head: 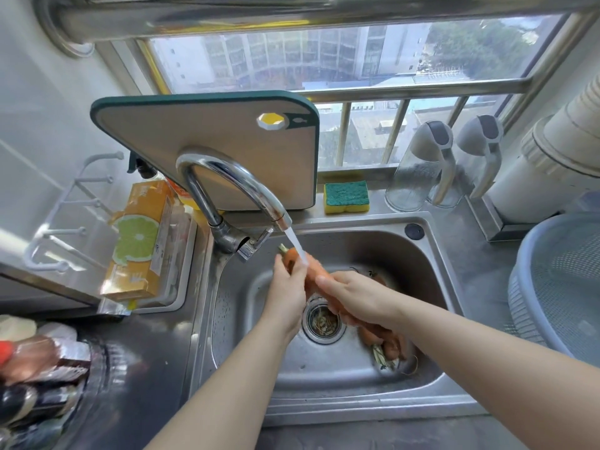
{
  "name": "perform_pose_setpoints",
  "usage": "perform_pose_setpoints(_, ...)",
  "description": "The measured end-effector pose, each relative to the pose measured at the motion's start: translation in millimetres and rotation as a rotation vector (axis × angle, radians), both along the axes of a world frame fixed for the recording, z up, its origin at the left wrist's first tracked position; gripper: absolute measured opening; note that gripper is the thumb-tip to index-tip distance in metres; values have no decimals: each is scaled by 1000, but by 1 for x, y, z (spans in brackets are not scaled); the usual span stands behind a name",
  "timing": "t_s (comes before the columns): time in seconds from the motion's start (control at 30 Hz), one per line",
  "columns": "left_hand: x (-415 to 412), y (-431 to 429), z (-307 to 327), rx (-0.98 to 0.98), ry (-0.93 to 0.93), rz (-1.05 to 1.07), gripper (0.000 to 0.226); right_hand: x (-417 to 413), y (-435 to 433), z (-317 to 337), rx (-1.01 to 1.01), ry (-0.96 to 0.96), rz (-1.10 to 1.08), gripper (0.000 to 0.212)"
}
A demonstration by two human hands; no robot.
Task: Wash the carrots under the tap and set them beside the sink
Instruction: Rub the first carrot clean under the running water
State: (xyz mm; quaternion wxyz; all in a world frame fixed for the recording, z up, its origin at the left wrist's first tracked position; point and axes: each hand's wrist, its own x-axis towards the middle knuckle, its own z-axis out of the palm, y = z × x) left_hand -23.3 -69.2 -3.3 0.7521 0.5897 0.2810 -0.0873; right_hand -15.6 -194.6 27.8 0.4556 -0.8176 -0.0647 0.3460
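Observation:
An orange carrot [312,267] is held over the steel sink [431,254], directly under the water running from the curved chrome tap [227,177]. My left hand [287,290] grips its thick stem end. My right hand [354,295] wraps around its lower part, hiding the tip. More carrots [386,344] with stems lie in the basin at the right, partly hidden under my right forearm. The drain strainer [323,321] sits below my hands.
A cutting board [211,141] leans behind the tap. A green-yellow sponge [346,197] and two glass dispensers [422,167] stand on the sill. A plastic colander basket [565,280] sits on the counter to the right. An orange box [143,241] and bottles crowd the left side.

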Motion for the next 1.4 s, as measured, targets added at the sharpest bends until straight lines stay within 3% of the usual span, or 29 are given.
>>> perform_pose_setpoints(0.13,-9,12,1,32,-105,-146,81,5,12,-2,53,128,-124,58)
perform_pose_setpoints(0.27,-15,27,-1,7,-136,-243,91,4,18,-2,204,462,-241,56)
perform_pose_setpoints(0.33,-14,30,-1,8,-131,-236,86,2,19,-1,246,523,-236,55)
perform_pose_setpoints(0.47,-1,23,-5,110,-71,22,46,-2,26,4,98,282,-91,51)
perform_pose_setpoints(0.6,10,15,-2,141,9,135,21,-7,22,13,-2,118,102,21)
perform_pose_setpoints(0.67,15,16,0,98,38,195,18,-5,14,14,-208,-111,263,20)
perform_pose_setpoints(0.73,14,21,-3,62,67,165,24,0,5,14,-350,-302,290,22)
perform_pose_setpoints(0.83,6,34,-13,300,69,-141,33,15,-10,20,-322,-318,211,16)
perform_pose_setpoints(0.97,-5,41,-9,726,151,-601,44,32,-18,32,-347,-211,202,47)
perform_pose_setpoints(1.1,-8,42,0,1019,-166,-886,36,46,-19,34,-389,-59,191,55)
perform_pose_setpoints(1.2,-5,46,-1,1070,-256,-946,39,56,-24,27,-321,64,131,49)
perform_pose_setpoints(1.33,-4,49,-4,1006,-278,-967,38,64,-30,17,131,322,-308,17)
perform_pose_setpoints(1.4,-5,47,-5,925,-279,-892,39,61,-27,6,279,321,-494,11)
